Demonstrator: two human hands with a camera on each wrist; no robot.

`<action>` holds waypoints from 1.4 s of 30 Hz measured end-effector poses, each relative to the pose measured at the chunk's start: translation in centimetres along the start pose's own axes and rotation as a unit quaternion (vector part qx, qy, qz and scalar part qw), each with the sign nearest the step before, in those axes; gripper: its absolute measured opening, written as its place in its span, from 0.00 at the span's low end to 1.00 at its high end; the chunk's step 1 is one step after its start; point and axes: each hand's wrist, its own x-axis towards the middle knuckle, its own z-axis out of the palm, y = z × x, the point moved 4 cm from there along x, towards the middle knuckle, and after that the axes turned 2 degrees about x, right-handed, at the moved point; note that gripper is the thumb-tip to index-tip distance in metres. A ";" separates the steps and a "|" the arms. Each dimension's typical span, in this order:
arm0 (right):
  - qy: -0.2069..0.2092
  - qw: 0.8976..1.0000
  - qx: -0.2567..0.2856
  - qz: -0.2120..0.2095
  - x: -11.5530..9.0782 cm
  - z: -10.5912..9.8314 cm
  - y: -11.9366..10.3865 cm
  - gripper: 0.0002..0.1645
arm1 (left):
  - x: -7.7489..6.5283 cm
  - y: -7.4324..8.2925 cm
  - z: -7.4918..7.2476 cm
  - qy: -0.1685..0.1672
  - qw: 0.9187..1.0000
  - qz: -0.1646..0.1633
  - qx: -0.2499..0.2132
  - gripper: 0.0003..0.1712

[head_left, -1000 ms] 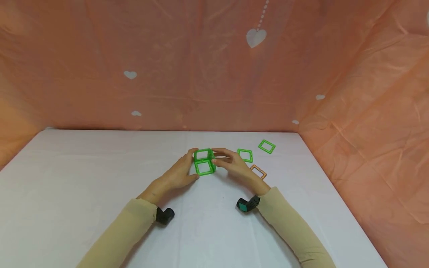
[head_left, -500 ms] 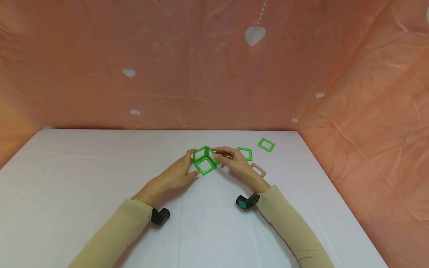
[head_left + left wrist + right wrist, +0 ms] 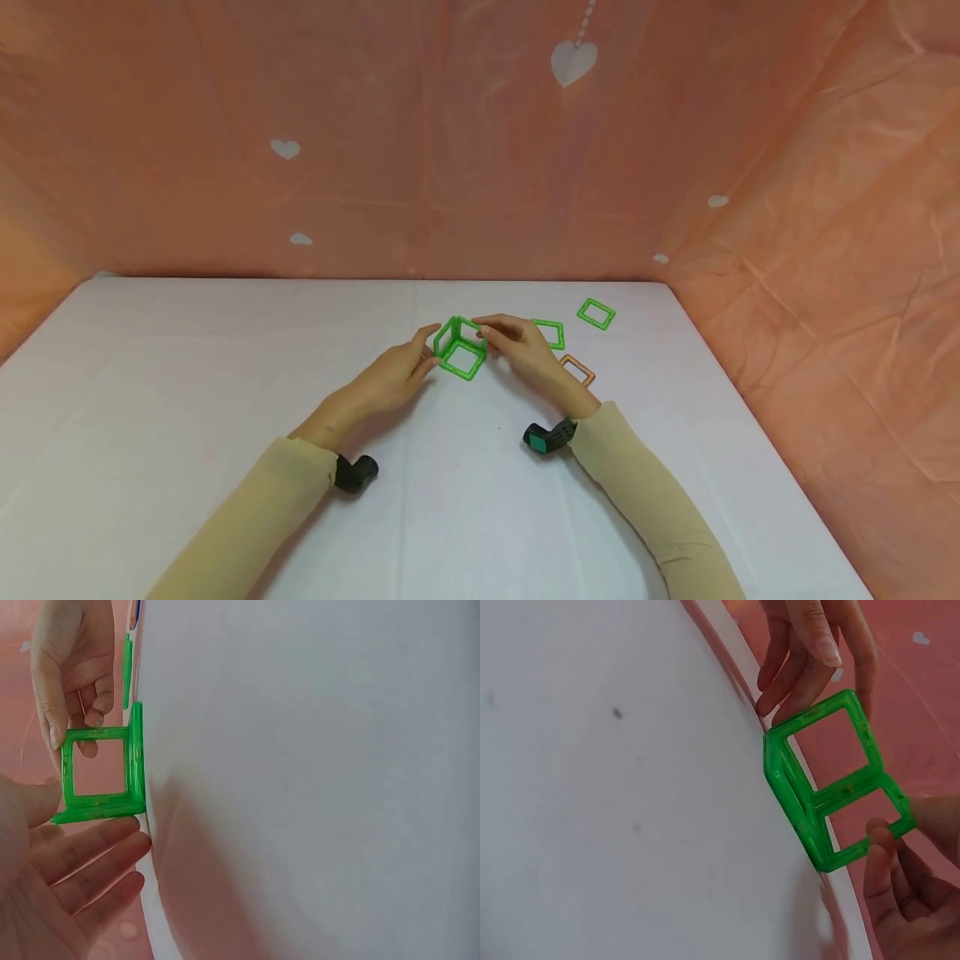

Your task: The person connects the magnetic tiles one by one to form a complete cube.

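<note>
- Orange curtains (image 3: 405, 125) with pale hearts (image 3: 574, 64) hang behind and beside the white table (image 3: 187, 350).
- Toward its far edge, the right hand (image 3: 528, 352) pinches a green box frame (image 3: 847, 789).
- Left hand (image 3: 393, 377), fingers loosely extended, is at the frame's left.
- Loose green squares (image 3: 603, 307) lie rightward.

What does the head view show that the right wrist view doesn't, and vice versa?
Only the head view: the orange frame, two loose green frames and both beige sleeves.
Only the right wrist view: close detail on the green structure, such as small marks along its edges.
Both: that structure, the left hand, the right hand, the white table and the heart-patterned backdrop.
</note>
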 end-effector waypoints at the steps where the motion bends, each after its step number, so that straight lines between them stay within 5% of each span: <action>1: 0.000 1.000 -0.001 0.001 0.0 0.0 -0.1 0.18 | 0.0 0.0 0.0 -0.001 1.000 -0.001 0.001 0.28; 42: -0.045 0.998 -0.031 -0.042 0.1 0.7 -0.3 0.30 | 0.7 -0.1 0.0 -0.008 0.999 -0.039 -0.029 0.36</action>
